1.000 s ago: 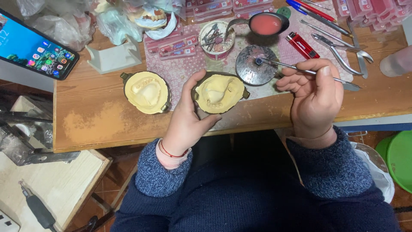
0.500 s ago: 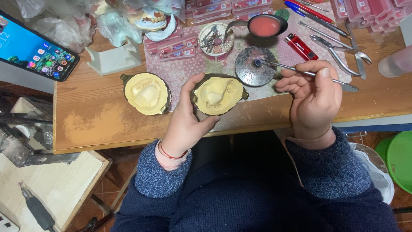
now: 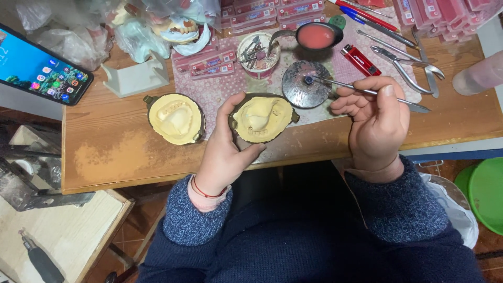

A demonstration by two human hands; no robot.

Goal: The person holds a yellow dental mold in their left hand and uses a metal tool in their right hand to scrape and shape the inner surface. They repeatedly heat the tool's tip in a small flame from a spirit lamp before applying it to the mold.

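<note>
Evidently the left hand (image 3: 225,152) clasps the brass flask half (image 3: 262,118) filled with yellow plaster at the wooden bench's (image 3: 105,152) near edge, thumb along its left rim and fingers under its near side, so the mould faces up and stays steady. Its wrist bends back, forearm rising from the lap. The right hand (image 3: 374,123) pinches a thin metal spatula (image 3: 367,93) like a pen, thumb on top, its tip lying on the round metal lid (image 3: 304,86) just beyond the flask half. A second plaster-filled flask half (image 3: 175,118) lies apart to the left of the clasped one. A spoon (image 3: 314,35) of pink wax and a red lighter (image 3: 360,59) rest farther back.
</note>
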